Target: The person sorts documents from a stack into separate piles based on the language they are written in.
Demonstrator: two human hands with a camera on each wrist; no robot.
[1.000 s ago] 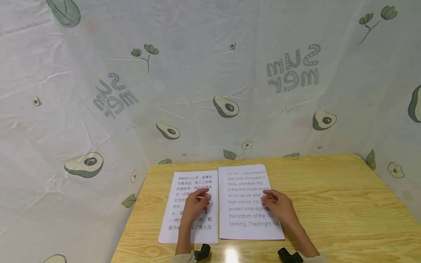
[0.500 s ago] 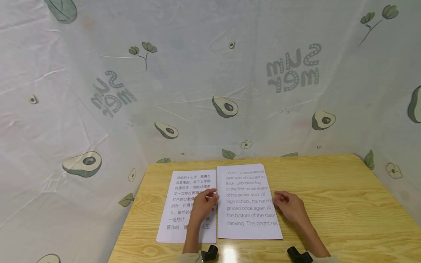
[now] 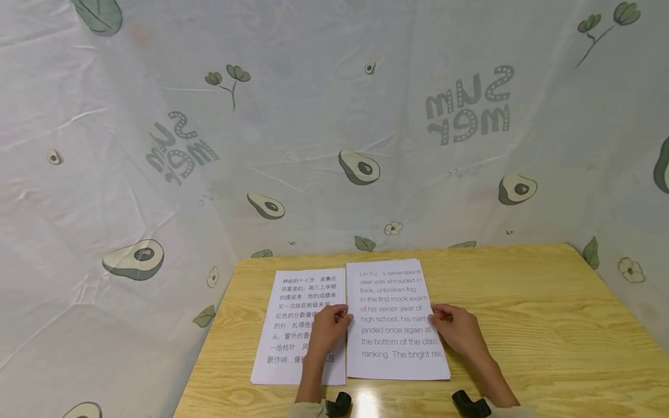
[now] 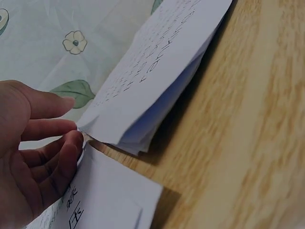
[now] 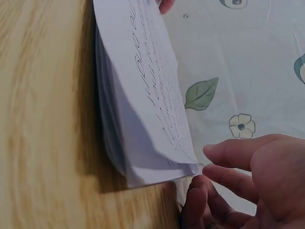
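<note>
Two stacks of printed paper lie side by side. The right stack of paper (image 3: 397, 368), with English text, has my left hand (image 3: 325, 332) at its left edge and my right hand (image 3: 462, 332) at its right edge. In the left wrist view, the left fingertips (image 4: 72, 126) meet the edge, with the thumb apart from the paper. The right fingertips (image 5: 207, 172) are right at the opposite edge, thumb also apart. Neither hand pinches the sheets. The left stack of paper (image 3: 272, 374), with Chinese text, lies partly under my left hand, which hides some characters.
Both stacks rest on a wooden table (image 3: 528, 325). A pale cloth (image 3: 298, 133) printed with avocados and leaves hangs behind it and along both sides. Black wrist mounts (image 3: 470, 403) show at the bottom of the head view. A narrow gap separates the stacks.
My left hand has moved right from over the Chinese stack to the English stack's left edge. My right hand has moved off the English text and then in against its right edge.
</note>
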